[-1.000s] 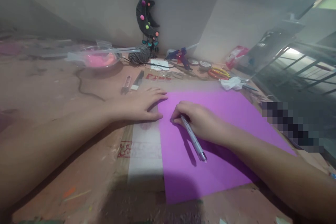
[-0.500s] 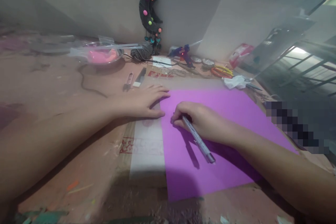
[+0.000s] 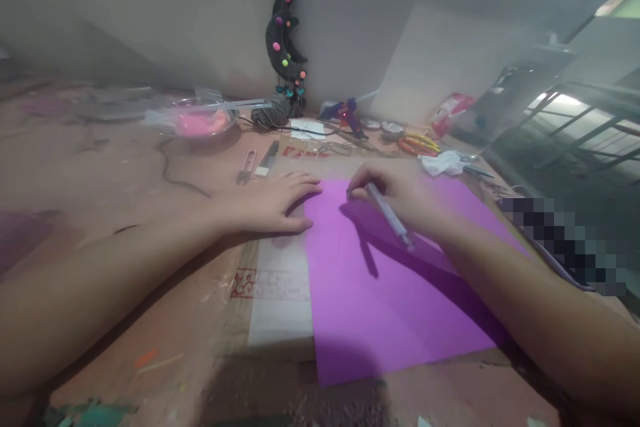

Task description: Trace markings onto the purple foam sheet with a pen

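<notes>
A sheet of purple paper [image 3: 380, 320] lies on a board with white paper [image 3: 280, 317] showing along its left side. My left hand [image 3: 280, 202] rests flat at the sheet's left edge, fingers spread, with thumb and fingertips touching the purple paper. In my right hand [image 3: 400, 193] is a pen [image 3: 390, 215], pinched near its tip and slanting back toward me. It is over the upper part of the sheet, its shadow falling on the paper. Whether the tip touches the paper I cannot tell. Any marks on the sheet are too faint to make out.
Behind the sheet lie a pink cutter [image 3: 247, 165], grey yarn [image 3: 271, 112], a glue gun [image 3: 347, 117], orange-and-yellow-handled pliers [image 3: 419, 144] and a crumpled white tissue [image 3: 444, 163]. A plastic-wrapped bowl [image 3: 203, 121] sits at back left. A black moon decoration [image 3: 283, 40] hangs on the wall.
My right hand has moved with the pen up and to the right over the purple sheet. My left hand stays at the left edge. The camera view has tipped slightly upward.
</notes>
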`<control>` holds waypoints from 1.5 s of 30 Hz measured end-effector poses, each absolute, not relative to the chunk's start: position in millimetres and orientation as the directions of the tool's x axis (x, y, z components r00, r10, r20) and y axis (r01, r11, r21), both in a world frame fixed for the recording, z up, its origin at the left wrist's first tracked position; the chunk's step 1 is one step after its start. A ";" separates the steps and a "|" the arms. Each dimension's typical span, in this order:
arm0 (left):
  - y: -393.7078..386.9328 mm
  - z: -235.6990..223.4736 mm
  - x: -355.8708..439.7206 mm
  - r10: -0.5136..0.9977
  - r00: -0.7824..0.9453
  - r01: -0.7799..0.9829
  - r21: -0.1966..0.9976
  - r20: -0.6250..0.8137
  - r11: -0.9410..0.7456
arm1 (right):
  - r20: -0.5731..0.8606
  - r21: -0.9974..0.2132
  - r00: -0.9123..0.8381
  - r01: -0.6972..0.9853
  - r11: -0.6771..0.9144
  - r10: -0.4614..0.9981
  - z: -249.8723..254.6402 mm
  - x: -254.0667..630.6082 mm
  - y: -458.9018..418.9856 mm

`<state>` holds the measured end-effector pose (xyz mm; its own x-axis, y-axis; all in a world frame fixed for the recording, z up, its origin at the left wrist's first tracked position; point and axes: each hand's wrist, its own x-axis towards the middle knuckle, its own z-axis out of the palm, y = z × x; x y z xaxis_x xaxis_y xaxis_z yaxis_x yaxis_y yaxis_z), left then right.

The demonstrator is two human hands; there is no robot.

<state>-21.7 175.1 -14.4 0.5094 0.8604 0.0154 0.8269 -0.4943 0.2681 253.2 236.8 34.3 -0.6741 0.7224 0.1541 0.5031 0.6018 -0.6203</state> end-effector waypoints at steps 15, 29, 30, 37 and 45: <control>177.5 -17.8 -21.3 0.819 0.532 0.754 0.320 0.216 -0.574 | 0.145 -0.961 -0.609 0.100 0.257 0.780 11.9 266.7 254.9; 177.6 -22.7 -21.1 0.827 0.509 0.760 0.327 0.239 -0.562 | -0.139 -0.975 -0.965 0.173 0.138 0.223 21.3 261.1 199.9; 177.5 -22.8 -21.1 0.826 0.510 0.759 0.326 0.239 -0.563 | -0.151 -0.984 -0.972 0.165 0.065 0.182 21.9 261.3 196.9; 177.2 -20.8 -20.5 0.822 0.515 0.756 0.323 0.243 -0.570 | -0.065 -0.994 -0.909 0.094 0.050 0.412 14.7 256.9 190.7; 179.4 -24.7 -22.1 0.819 0.521 0.755 0.316 0.241 -0.574 | -0.022 -0.933 -0.675 0.279 0.227 0.737 12.2 248.0 193.4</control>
<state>-22.1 179.4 -24.7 0.5211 0.8187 0.2412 0.7554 -0.5740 0.3160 248.0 193.4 12.2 -0.6755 0.7370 -0.0225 0.2792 0.2274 -0.9329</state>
